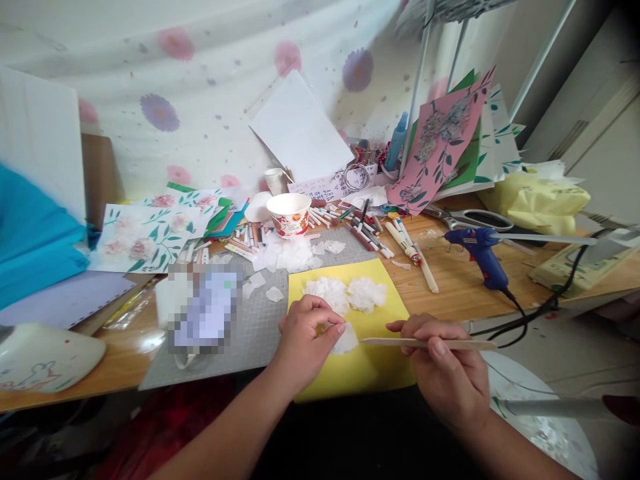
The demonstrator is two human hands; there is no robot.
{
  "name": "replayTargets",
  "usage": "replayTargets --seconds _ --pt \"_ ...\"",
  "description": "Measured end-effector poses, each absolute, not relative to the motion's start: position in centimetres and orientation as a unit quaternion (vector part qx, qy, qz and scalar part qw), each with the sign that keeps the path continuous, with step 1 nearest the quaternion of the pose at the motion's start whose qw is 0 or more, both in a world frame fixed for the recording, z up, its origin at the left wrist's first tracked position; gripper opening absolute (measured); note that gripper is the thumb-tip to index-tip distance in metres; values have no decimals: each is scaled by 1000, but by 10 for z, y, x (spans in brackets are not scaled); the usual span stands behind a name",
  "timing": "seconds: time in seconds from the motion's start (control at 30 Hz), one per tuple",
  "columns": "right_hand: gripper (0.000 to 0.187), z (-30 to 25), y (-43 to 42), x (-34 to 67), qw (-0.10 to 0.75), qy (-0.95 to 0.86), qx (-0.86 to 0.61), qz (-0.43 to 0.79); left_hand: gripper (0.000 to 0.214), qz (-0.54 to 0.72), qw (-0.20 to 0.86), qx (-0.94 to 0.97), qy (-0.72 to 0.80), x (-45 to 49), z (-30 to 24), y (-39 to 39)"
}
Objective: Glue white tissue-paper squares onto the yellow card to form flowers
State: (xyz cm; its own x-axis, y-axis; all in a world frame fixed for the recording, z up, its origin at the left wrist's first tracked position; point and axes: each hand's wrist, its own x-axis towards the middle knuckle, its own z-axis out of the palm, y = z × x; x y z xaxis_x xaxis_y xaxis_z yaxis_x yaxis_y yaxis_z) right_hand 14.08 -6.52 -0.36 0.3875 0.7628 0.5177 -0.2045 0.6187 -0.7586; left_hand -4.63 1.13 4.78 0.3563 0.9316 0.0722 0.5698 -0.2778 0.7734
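A thin, translucent white paper piece (347, 339) appears to be pinched at its upper edge by the left hand (307, 337), the thumb and fingertips brought together. A flat, pale wooden stick (383, 342) is gripped by the right hand (445, 373), its tip pointed toward the piece. The paper can be judged almost weightless, soft and easily torn, best taken lightly by a rim; the stick looks stiff and dry. Beneath lies a smooth yellow card sheet (385, 380), on which crumpled, ruffled white paper clusters (367, 294) are set. Beyond, flimsy white scraps (293, 255) are strewn across a grey gridded mat (260, 333), near a round, printed paper bowl (289, 217).
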Motion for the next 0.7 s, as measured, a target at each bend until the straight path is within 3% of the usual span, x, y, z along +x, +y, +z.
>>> replayTargets --seconds 0.2,0.47,0.7 --pt "26 -4 -66 142 654 -639 -326 240 15 270 327 761 491 -48 45 11" --pt "21 14 -55 137 542 -763 -344 74 25 270 319 772 479 -52 41 9" --pt "19 18 -57 131 495 -804 -329 -15 36 278 193 842 420 -60 37 1"
